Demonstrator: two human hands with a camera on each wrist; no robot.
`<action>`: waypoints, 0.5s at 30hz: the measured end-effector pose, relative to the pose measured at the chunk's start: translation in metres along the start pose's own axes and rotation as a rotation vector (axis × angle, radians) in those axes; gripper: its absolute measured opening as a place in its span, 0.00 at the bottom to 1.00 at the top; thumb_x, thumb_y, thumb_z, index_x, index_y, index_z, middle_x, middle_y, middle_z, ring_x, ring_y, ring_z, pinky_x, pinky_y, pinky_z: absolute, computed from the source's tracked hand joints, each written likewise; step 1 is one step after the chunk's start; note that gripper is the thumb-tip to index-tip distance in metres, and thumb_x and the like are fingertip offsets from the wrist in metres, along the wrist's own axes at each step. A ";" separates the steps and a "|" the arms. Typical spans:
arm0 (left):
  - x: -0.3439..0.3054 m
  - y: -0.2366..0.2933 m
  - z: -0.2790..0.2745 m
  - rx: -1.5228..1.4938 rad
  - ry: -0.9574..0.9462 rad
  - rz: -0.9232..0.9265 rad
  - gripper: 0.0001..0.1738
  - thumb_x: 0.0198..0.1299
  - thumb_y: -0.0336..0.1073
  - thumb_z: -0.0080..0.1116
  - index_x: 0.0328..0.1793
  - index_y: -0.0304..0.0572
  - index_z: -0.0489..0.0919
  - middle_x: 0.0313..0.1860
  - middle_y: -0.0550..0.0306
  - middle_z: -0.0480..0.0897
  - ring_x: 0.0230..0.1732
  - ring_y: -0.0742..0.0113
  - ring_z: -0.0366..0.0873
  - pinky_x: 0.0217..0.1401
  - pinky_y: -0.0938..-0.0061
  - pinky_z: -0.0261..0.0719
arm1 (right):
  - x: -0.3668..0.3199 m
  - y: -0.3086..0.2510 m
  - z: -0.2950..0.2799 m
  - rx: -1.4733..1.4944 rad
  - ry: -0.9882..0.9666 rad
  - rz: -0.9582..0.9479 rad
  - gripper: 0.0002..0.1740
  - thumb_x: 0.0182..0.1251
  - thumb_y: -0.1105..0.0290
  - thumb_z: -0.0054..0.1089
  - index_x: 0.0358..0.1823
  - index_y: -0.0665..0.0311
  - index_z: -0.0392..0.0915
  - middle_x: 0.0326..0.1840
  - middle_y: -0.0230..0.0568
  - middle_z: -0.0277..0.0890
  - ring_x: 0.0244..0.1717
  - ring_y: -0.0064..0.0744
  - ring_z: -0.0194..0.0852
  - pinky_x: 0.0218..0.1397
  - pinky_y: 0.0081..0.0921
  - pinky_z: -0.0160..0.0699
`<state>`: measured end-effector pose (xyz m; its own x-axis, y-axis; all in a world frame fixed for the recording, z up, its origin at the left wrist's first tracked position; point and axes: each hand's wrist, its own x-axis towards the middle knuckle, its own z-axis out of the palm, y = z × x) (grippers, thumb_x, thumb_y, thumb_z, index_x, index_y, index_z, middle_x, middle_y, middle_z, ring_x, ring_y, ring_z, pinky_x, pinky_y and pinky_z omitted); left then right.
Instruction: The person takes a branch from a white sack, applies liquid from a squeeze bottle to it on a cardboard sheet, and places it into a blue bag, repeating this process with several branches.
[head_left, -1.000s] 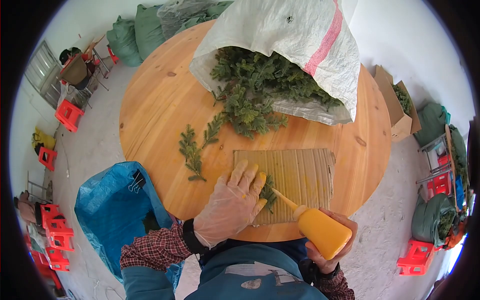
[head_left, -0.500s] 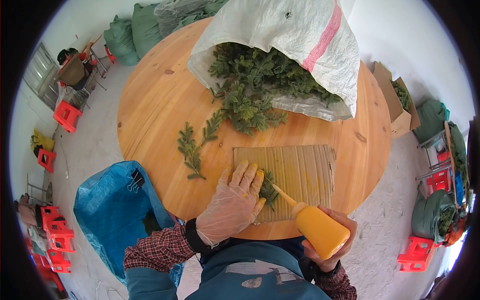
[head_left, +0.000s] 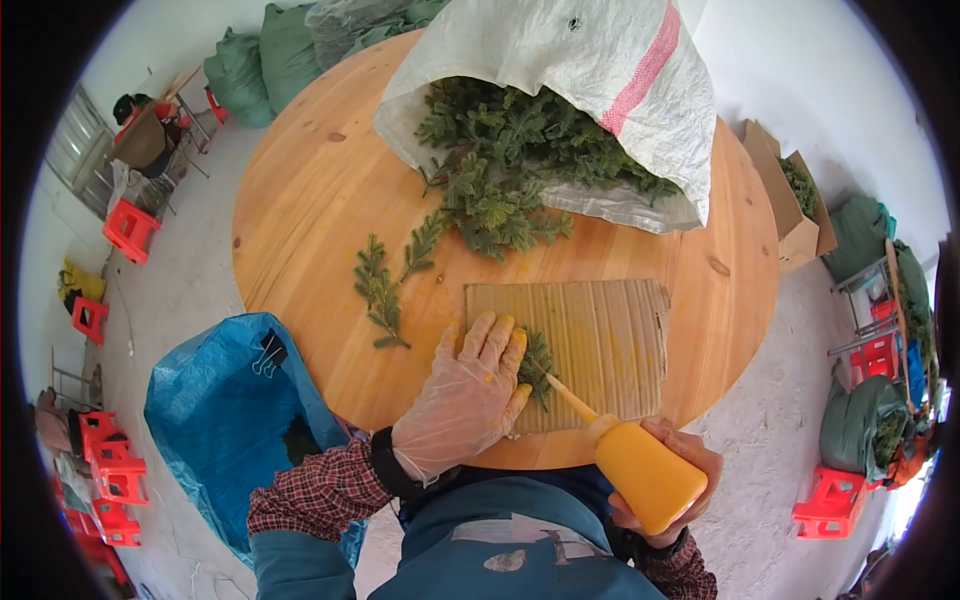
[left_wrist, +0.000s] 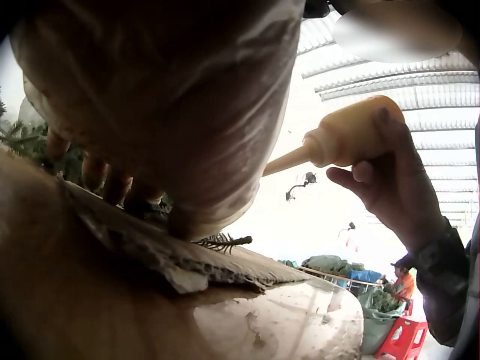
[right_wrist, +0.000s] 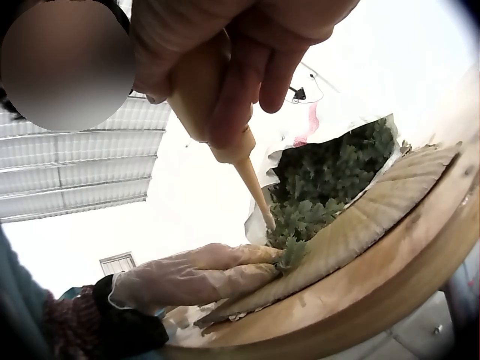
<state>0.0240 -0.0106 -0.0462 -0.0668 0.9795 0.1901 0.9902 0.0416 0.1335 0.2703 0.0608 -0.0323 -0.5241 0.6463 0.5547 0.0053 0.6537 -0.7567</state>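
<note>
My left hand (head_left: 455, 405), in a clear plastic glove with yellow-stained fingertips, lies fingers stretched out over the left part of a corrugated cardboard piece (head_left: 600, 340). Its forefinger and thumb press beside a small green fir sprig (head_left: 538, 365) on the cardboard. In the right wrist view the sprig sticks out past the gloved fingertips (right_wrist: 259, 259). My bare right hand (head_left: 697, 462) grips a yellow squeeze bottle (head_left: 648, 478), tilted with its long nozzle (head_left: 570, 395) pointing at the sprig. The nozzle tip is right by the needles in the head view.
Loose fir sprigs (head_left: 376, 290) lie left of the cardboard on the round wooden table (head_left: 310, 220). Behind, a white woven sack (head_left: 560, 50) spills fir branches (head_left: 490, 205). An open blue bag (head_left: 215, 410) hangs at the table's left. Red stools (head_left: 830, 505) stand around.
The nozzle tip has shifted slightly along the sprig. The left hand stays pressed in place, and the whole head view has drifted a little.
</note>
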 end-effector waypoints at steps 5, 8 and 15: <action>0.001 0.001 0.000 0.025 -0.016 -0.003 0.34 0.65 0.48 0.56 0.69 0.29 0.70 0.71 0.40 0.67 0.74 0.45 0.61 0.70 0.43 0.63 | 0.004 0.004 0.005 -0.057 0.010 -0.020 0.46 0.50 0.50 0.80 0.61 0.66 0.61 0.55 0.56 0.76 0.54 0.45 0.79 0.61 0.41 0.78; 0.001 0.001 -0.001 0.033 -0.013 -0.005 0.34 0.65 0.48 0.55 0.69 0.29 0.70 0.71 0.40 0.68 0.74 0.46 0.61 0.70 0.43 0.64 | 0.004 0.006 0.007 -0.071 -0.004 -0.017 0.46 0.50 0.50 0.80 0.60 0.66 0.61 0.55 0.56 0.76 0.54 0.46 0.79 0.60 0.41 0.78; 0.001 0.002 0.000 0.039 -0.005 -0.010 0.34 0.65 0.48 0.55 0.69 0.30 0.70 0.70 0.41 0.68 0.72 0.47 0.63 0.69 0.44 0.64 | -0.001 0.003 0.004 -0.029 -0.029 -0.018 0.45 0.51 0.50 0.80 0.60 0.66 0.61 0.54 0.57 0.76 0.53 0.45 0.80 0.58 0.39 0.78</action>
<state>0.0256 -0.0097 -0.0460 -0.0762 0.9800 0.1838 0.9935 0.0589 0.0976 0.2675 0.0609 -0.0363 -0.5490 0.6230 0.5573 0.0202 0.6764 -0.7363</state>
